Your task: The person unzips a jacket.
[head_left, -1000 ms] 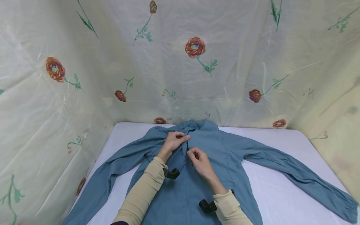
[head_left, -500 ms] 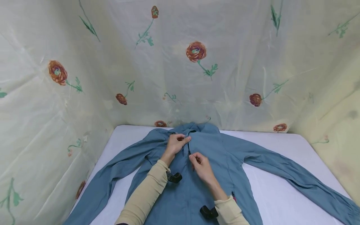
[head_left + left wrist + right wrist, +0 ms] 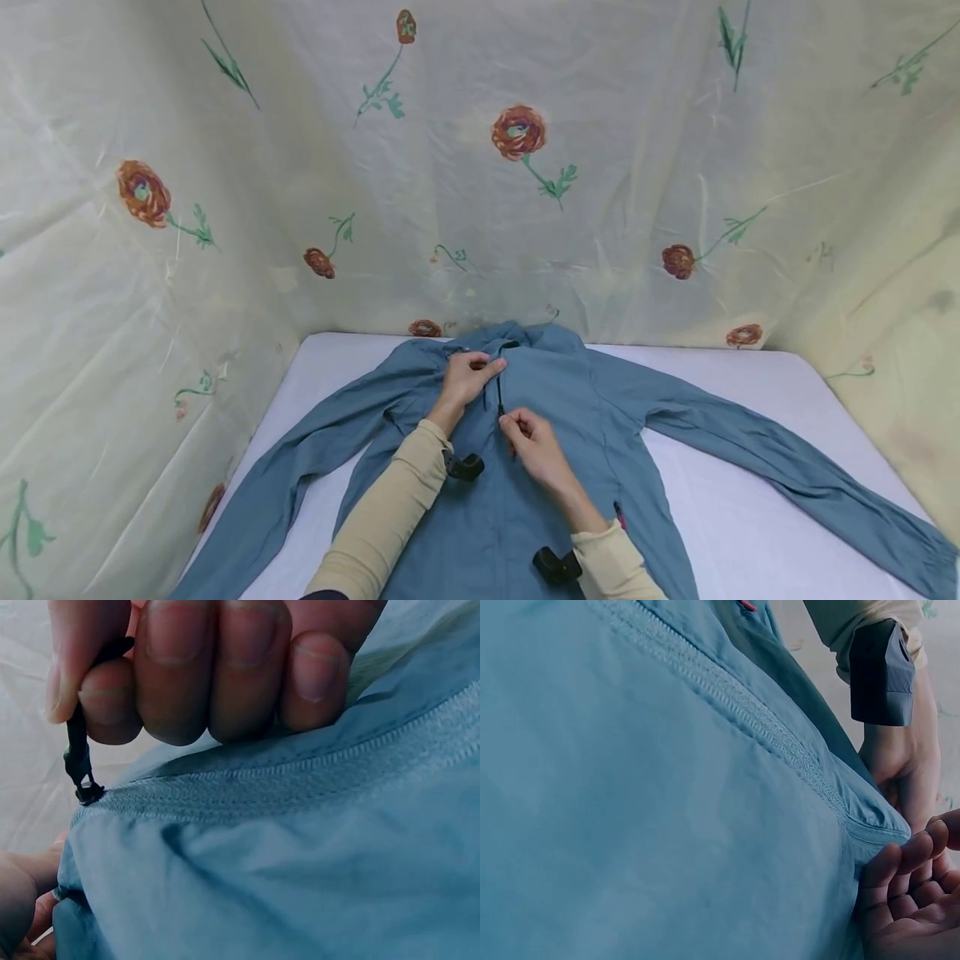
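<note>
A blue jacket lies front up, sleeves spread. My right hand pinches a black zip pull at the upper chest. In the left wrist view that hand has thumb and forefinger on the black zip pull, its other fingers curled. The jacket's front zip runs away from the slider. Higher up, beside the collar, my left hand pinches the fabric near the zip. Only part of it shows past the jacket edge in the left wrist view. The right wrist view hides the pull behind my right hand.
The jacket rests on a white-covered table. A pale curtain with printed flowers stands close behind and at both sides. Each wrist carries a black camera mount. A red tag sits at the jacket's right-side pocket.
My right hand has moved slightly down the jacket front with the zip pull, lengthening the dark line above it. My left hand stays by the collar. The head view shifts a little.
</note>
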Demonstrator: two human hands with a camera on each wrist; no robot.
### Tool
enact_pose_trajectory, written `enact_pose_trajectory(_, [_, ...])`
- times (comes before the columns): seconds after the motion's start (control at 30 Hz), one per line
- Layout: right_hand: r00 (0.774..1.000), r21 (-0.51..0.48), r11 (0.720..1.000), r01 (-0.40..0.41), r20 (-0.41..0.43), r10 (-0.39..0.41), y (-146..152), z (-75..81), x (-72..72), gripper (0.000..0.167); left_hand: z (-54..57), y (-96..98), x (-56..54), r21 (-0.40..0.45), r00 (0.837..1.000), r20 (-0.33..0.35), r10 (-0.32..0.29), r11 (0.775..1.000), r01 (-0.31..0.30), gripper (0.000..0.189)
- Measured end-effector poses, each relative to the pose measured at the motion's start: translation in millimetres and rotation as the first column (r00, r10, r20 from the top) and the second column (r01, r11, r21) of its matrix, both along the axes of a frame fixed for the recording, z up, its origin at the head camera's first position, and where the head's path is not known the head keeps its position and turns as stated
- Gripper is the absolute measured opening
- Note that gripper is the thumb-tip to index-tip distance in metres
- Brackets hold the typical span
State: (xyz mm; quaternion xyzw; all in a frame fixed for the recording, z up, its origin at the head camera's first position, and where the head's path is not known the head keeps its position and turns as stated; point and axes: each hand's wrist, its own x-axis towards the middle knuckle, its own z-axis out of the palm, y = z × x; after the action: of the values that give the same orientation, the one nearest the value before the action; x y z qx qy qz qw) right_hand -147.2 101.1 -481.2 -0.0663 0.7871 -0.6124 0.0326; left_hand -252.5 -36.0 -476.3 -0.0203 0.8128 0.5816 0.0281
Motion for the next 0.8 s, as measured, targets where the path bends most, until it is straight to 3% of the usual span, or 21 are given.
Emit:
enact_pose_trajectory(0.2, [1.0,0.009,1.0,-0.01,0.005,0.01,-0.1,-1.9,-1.2,0.027,1.8,-0.1,-1.3,-0.012,1.0,-0.02,0.015,1.0,-0.015,0.039])
enact_pose_trajectory(0.37, [0.999,0.0,1.0,-0.03,0.017,0.03,-0.1,11.0,6.3,0.025,1.1,-0.1,-3.3,-0.015,0.999,-0.03,0.014,1.0,-0.014,0.037])
enact_pose_trajectory(0.53, [0.996,0.039,0.995,-0.09,0.016,0.09,-1.6,26.0,16.1,0.024,-2.2,-3.5,-3.9,-0.014,0.997,-0.052,0.05,0.999,-0.051,0.032])
enact_pose_trajectory(0.8, [0.996,0.042,0.996,-0.081,0.035,0.08,1.4,27.8,17.3,0.024,-3.0,0.5,-8.3,-0.038,0.997,-0.057,0.051,0.998,-0.053,0.033])
